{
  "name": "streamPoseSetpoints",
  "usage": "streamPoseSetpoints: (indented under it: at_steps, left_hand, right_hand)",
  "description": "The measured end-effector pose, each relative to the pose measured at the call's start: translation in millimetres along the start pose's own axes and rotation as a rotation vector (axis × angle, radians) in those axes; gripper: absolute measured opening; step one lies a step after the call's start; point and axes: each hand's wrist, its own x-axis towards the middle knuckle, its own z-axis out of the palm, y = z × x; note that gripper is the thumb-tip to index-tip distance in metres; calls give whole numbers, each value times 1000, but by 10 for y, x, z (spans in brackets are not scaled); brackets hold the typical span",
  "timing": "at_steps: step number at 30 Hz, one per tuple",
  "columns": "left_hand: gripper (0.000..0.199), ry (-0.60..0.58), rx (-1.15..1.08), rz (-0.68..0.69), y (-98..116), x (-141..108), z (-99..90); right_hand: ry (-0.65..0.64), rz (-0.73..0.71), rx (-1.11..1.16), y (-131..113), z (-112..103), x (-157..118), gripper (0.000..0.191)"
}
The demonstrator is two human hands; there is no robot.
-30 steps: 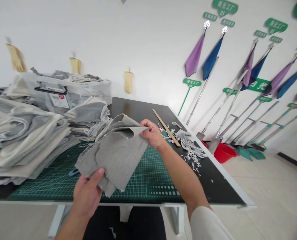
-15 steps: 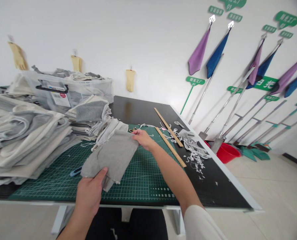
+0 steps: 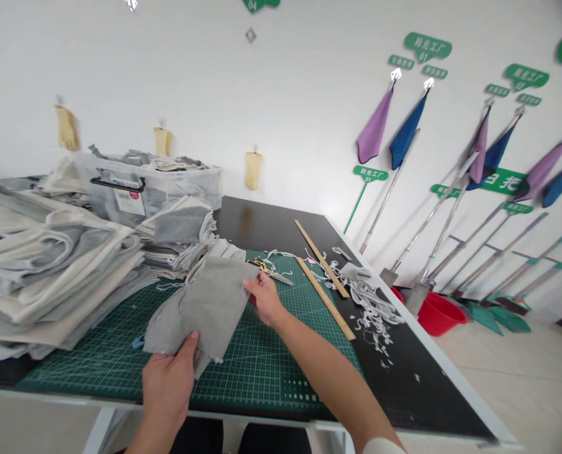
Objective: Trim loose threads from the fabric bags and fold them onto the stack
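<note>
Two hands' fingers (image 3: pixel 258 287) pinch the gray cloth (image 3: pixel 215 302) at its near-left and upper-right edges.

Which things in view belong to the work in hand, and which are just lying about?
Likely in the work:
- gray cloth, held by left hand and right hand
- green mat, beneath
- cloth stacks, probably

Seemingly idle:
- scissors
- wooden strips
- pale scraps
- hanging gloves
- red bucket

"What hangs on the white wall (image 3: pixel 304 82)?"
"Pale yellow rubber gloves (image 3: pixel 252 170), purple tapering cloths (image 3: pixel 375 133) and blue tapering cloths (image 3: pixel 406 140)."
"And below the cloths?"
"A round red plastic bucket (image 3: pixel 440 317) on pale floor tiles (image 3: pixel 512 391)."
</note>
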Motion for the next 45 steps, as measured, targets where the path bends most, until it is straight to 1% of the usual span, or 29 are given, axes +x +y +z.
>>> streamPoseSetpoints:
  at_steps: [3, 5, 8, 10, 12, 13, 14, 16, 17, 18, 19, 21, 24, 27, 30, 33, 36, 41, 43, 45]
  left_hand:
    - [32, 8, 38, 32, 27, -25, 23]
    - [36, -12, 63, 58, 25, -30, 45]
    - [40, -70, 128, 96, -8, -2, 41]
    - [42, -104, 195, 138, -35, 30, 0]
    - [48, -138, 260, 193, -64, 48, -63]
    - [57, -157, 279, 214, -80, 46, -97]
    - [69, -167, 301, 239, -100, 34, -129]
    - [94, -159, 387, 315, -153, -10, -183]
    - [100, -143, 458, 368, -186, -36, -202]
    - [101, -126, 543, 434, -222, -59, -216]
    - [96, -111, 632, 514, -260, -76, -224]
    - [80, -104, 768, 692, -333, -87, -230]
    - [56, -124, 869, 951, -411, -53, -230]
    - [39, -110, 914, 1092, -441, -17, -234]
    - [34, -94, 934, 1144, -445, -9, -238]
    - [33, -93, 932, 1155, -443, -12, -236]
    - [32, -90, 930, 1167, -446, -8, -236]
    - [32, -74, 937, 1206, -462, 1, -242]
    - [31, -62, 941, 1213, -463, 1, -243]
    - [30, -61, 948, 1215, -463, 1, -242]
  right_hand:
    - [-48, 32, -8, 19, 79, -142, 45]
    - [-63, 37, -19, 43, 144, -228, 43]
    - [-56, 9, -44, 89, 241, -310, 38]
    - [-31, -17, -60, 103, 279, -302, 33]
    - [10, -48, -60, 83, 280, -232, 30]
    - [36, -66, -54, 57, 266, -174, 29]
    - [65, -84, -46, 22, 245, -105, 28]
    - [125, -117, -28, -71, 187, 57, 28]
    - [154, -131, -19, -125, 156, 144, 28]
    - [181, -146, -10, -180, 127, 230, 29]
    - [205, -157, -4, -234, 103, 316, 30]
    - [246, -174, 2, -335, 71, 481, 33]
    - [296, -189, 0, -452, 55, 726, 34]
    - [343, -186, -4, -521, 56, 980, 27]
    - [368, -160, -8, -523, 57, 1209, 20]
    - [368, -110, -18, -425, 57, 1350, 23]
    - [349, -41, -30, -219, 61, 1374, 25]
    - [288, 89, -57, 166, 126, 1319, 28]
    - [269, 116, -75, 244, 175, 1337, 29]
    - [251, 130, -102, 263, 227, 1383, 29]
